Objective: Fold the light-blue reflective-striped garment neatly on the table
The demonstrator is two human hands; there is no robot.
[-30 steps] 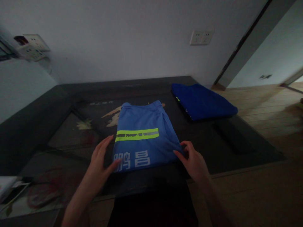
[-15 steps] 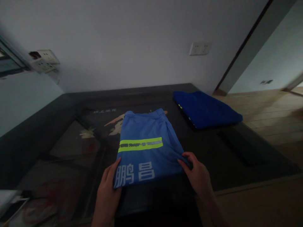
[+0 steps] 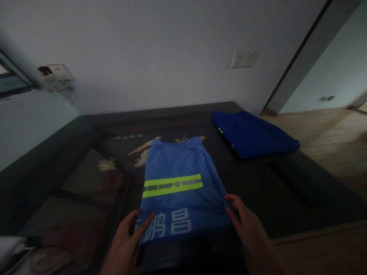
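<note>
A folded light-blue garment with a yellow-green reflective stripe and pale printed characters lies on a dark table. My left hand pinches its near left corner, fingers over the cloth edge. Its near right corner is gripped by my right hand, thumb on top. Both hands hold the front edge, which looks slightly raised off the table.
A second folded garment, dark blue, lies at the table's far right. The tabletop has a glass panel with a painted picture. Wall sockets sit on the back wall. Wooden floor extends to the right. Pale items lie at the near left.
My left hand moved from flat beside the garment to gripping its near left corner. The garment's front edge has come toward me; the camera view tilted down slightly.
</note>
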